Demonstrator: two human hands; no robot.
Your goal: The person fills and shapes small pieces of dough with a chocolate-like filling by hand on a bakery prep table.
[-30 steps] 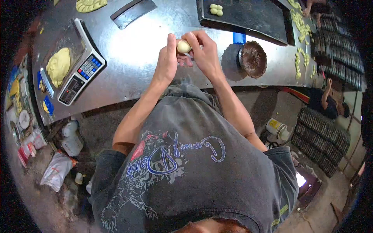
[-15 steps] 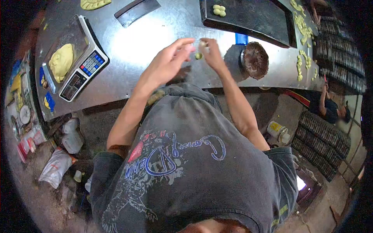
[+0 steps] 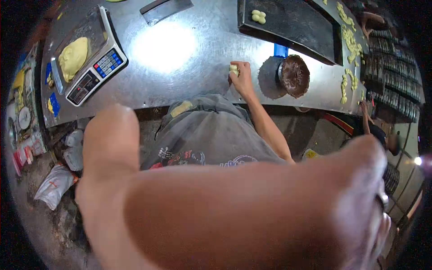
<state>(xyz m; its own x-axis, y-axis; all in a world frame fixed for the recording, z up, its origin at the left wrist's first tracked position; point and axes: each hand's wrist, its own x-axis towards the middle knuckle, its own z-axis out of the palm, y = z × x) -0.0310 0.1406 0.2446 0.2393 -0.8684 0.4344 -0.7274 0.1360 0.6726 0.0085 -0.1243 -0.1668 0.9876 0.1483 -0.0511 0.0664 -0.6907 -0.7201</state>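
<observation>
Small pale-yellow dough balls [image 3: 233, 69] sit at the fingertips of my right hand [image 3: 242, 78], whose fingers are closed on them at the metal table's surface. Some of the balls are hidden by the fingers. Very close to the camera, my left hand [image 3: 234, 207] looms large and blurred across the lower view. Its thumb points up at the left; most of the other fingers are out of clear sight, so its grip does not show. To the right of my right hand is a round, brown-coated bowl [image 3: 294, 76].
A black tray [image 3: 288, 42] bears a cluster of several dough balls [image 3: 258, 17]. At left, a digital scale [image 3: 96, 74] carries a dough lump [image 3: 73, 56]. A flat metal scraper [image 3: 164, 10] lies at the back. Shaped dough pieces [image 3: 353, 42] line the right side, near another person.
My left hand has left the table and come up close to the camera. My right hand has lowered slightly onto the dough balls. The view has shifted a little.
</observation>
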